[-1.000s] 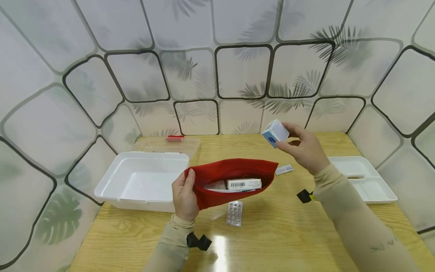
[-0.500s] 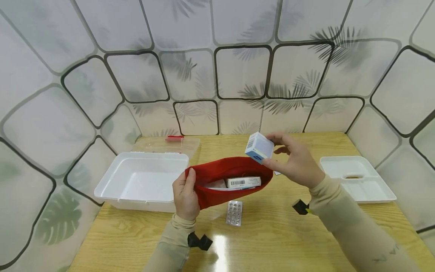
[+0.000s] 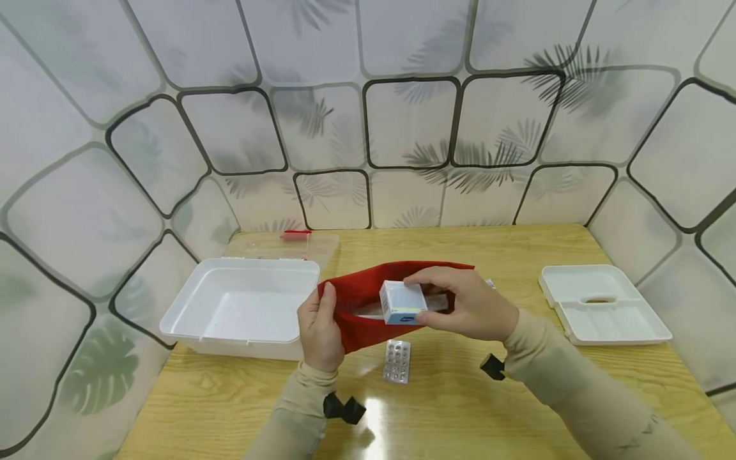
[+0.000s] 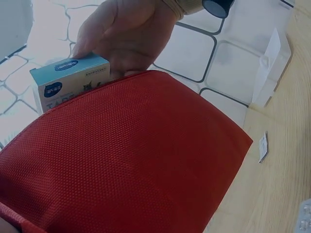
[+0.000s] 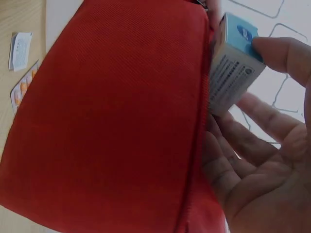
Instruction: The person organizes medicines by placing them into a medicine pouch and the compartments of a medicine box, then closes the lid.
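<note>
My left hand [image 3: 322, 329] grips the left end of a red fabric pouch [image 3: 368, 335], thumb over the rim, holding it up with its mouth open. At that mouth my right hand [image 3: 471, 303] pinches a small white and blue box [image 3: 402, 301] between thumb and fingers. In the left wrist view the box [image 4: 73, 80] stands partly behind the pouch's rim, its lower part hidden. The right wrist view shows the box [image 5: 235, 63] beside the pouch's zipped edge. Another white carton [image 3: 437, 302] lies inside the pouch, mostly covered by the box and right hand.
A white bin [image 3: 241, 300] stands at left, its clear lid [image 3: 259, 244] folded back behind it. A silver blister pack [image 3: 397, 361] lies on the wooden table [image 3: 460, 409] below the pouch. At right is a white divided tray [image 3: 609, 303]. A small packet [image 3: 490, 283] peeks out behind the right hand.
My right hand has moved left and down with the small box, from above the pouch's right side to its mouth. The left hand still holds the pouch, shifted slightly right.
</note>
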{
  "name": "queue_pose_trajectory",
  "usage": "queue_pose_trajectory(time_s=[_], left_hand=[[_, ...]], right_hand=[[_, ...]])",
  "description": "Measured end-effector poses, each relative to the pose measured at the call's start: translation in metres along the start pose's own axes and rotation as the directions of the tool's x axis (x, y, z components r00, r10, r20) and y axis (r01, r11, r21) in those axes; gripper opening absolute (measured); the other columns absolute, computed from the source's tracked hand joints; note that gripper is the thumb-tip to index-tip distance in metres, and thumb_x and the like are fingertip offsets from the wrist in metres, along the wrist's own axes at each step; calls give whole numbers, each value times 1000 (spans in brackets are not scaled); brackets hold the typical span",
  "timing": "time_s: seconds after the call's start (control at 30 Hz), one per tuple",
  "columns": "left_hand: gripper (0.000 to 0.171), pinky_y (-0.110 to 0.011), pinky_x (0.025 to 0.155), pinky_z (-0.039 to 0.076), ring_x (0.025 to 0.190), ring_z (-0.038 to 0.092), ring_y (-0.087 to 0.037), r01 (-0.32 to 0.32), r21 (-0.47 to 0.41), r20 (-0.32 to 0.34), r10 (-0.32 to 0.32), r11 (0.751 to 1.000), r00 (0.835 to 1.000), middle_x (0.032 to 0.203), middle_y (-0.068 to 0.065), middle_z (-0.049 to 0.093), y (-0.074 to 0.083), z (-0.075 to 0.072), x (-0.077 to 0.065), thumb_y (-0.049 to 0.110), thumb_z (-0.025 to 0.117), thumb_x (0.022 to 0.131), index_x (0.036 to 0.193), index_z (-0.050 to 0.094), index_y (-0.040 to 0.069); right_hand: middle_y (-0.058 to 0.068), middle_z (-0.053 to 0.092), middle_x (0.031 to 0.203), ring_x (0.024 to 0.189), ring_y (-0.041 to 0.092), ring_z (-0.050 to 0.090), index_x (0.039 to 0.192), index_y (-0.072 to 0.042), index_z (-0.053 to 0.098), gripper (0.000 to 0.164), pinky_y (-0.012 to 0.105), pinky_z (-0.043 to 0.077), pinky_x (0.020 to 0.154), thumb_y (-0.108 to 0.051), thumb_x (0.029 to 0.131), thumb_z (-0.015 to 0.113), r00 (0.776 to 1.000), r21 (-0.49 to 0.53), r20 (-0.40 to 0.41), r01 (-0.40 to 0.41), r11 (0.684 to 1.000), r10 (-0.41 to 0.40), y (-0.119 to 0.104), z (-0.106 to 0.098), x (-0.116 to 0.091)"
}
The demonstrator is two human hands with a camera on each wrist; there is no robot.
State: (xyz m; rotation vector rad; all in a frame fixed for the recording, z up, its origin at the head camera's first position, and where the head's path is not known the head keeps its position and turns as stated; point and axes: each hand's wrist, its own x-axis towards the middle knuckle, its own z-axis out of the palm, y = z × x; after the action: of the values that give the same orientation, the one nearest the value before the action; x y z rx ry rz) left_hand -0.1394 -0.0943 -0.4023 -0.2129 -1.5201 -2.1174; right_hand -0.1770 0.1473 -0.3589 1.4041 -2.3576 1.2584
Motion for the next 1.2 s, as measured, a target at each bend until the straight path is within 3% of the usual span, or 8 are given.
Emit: queue_pose_trajectory(time_s=[0.17,0.33,0.57,0.77,0.97,1.1,1.2], left_hand=[[38,-28,71,54,80,65,-16,10,-5,15,-10,1000,1000,83,-2,69,0,2,-2,17,47,102,95,59,-19],[37,-27,68,53,78,64,-16,9,27,33,-10,1000,999,82,-1,68,1,1,-4,17,47,101,93,61,-16],[37,-27,68,53,77,64,-15,-12,14,58,12,1000,998,83,-1,69,1,0,-5,12,44,102,94,58,-21],[36,-27,69,53,78,65,-15,-43,-1,48,43,999,998,85,-2,70,2,0,-5,11,44,102,96,58,-21],[33,-29,68,54,78,65,-15,-20,-9,63,21,1000,998,85,-2,70,1,0,-6,12,45,102,95,63,-15],[34,-30,69,54,80,65,-16,-20,-9,86,21,1000,996,87,-3,71,0,2,-6,11,44,102,96,61,-18],[35,-29,70,54,80,66,-16,-36,-4,91,37,999,995,87,-3,71,-1,3,-6,9,43,102,95,59,-21]], right_hand=[[3,63,121,93,13,61,120,-12,66,36,32,55,69,-12,85,74,996,62,87,-5,998,0,4,5,0],[2,62,123,99,12,60,124,-11,65,33,33,53,77,-14,91,67,991,40,134,-13,999,7,4,8,1],[0,60,123,98,10,57,128,-12,61,33,30,51,79,-17,95,60,990,-38,141,-10,999,15,3,9,1],[-8,66,109,88,5,56,118,-16,68,25,28,50,73,-25,95,61,995,-229,42,-81,970,93,5,0,0],[-10,65,87,66,3,52,99,-20,74,23,24,46,59,-39,90,67,982,-395,-63,-190,899,180,10,3,-1],[-6,66,84,67,5,55,92,-18,76,32,25,47,59,-48,83,71,977,-461,-120,-214,861,179,10,13,1],[-5,65,83,68,6,57,88,-17,76,33,25,48,59,-49,81,73,979,-465,-149,-194,864,140,10,22,3]])
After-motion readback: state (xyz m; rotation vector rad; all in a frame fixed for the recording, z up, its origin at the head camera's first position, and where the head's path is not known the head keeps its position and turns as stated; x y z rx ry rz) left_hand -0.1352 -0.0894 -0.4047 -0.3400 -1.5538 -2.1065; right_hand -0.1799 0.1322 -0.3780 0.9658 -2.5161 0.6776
